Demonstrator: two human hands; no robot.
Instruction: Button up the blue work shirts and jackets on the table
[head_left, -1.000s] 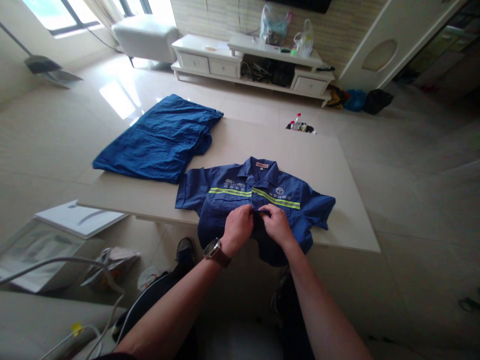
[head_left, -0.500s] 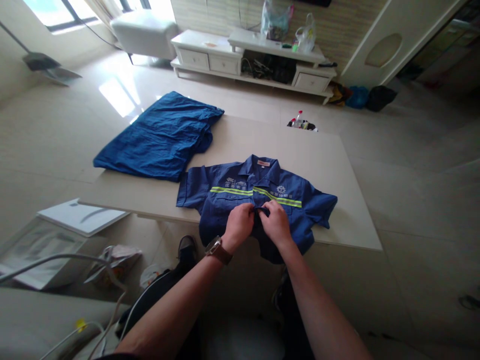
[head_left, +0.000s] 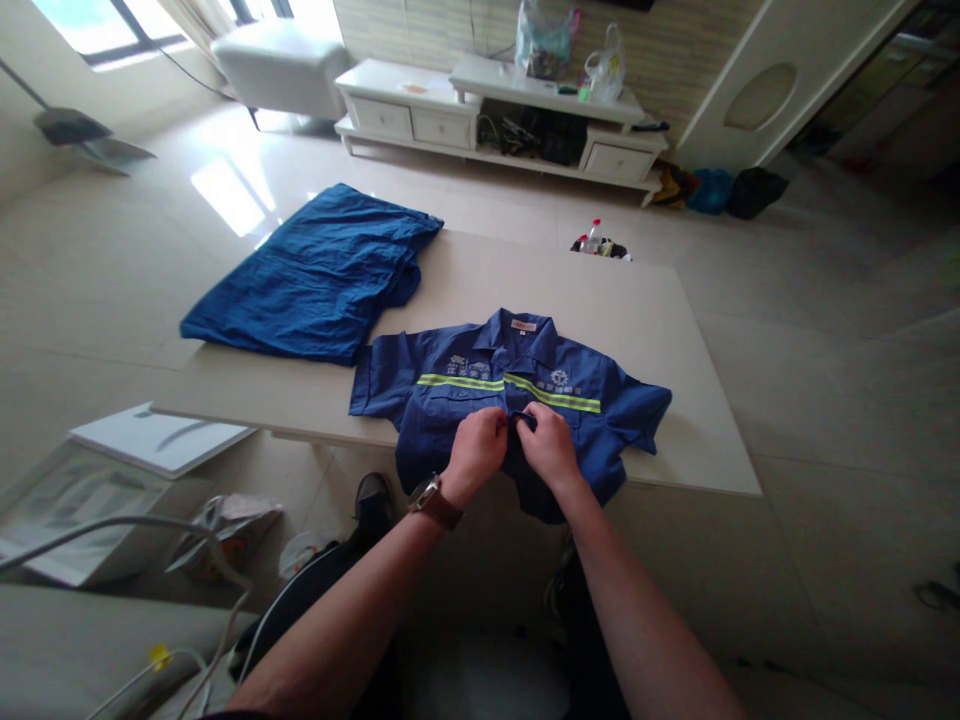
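A dark blue short-sleeved work shirt (head_left: pixel 457 350) lies front up on the white table (head_left: pixel 615 300), its collar pointing away from me and its lower part hanging over the near edge. Yellow-green reflective stripes and pale printing cross its chest. Both hands pinch the front opening just below the stripe. My left hand (head_left: pixel 480 442), with a brown-strapped watch (head_left: pixel 435 500) on the wrist, grips the edge from the left. Close beside it, my right hand (head_left: pixel 547 443) grips the edge from the right. Whether a button sits between the fingers is hidden.
Folded blue cloth (head_left: pixel 315 275) covers the table's far left part. A white TV cabinet (head_left: pixel 442 125) with plastic bags (head_left: pixel 544 45) stands by the wall. At lower left are a box (head_left: pixel 82 510) and a looping cable (head_left: pixel 150 522). Bottles (head_left: pixel 594 238) show past the table's far edge.
The view has shifted very slightly. Both hands keep their pinch on the shirt front, with almost no visible movement.
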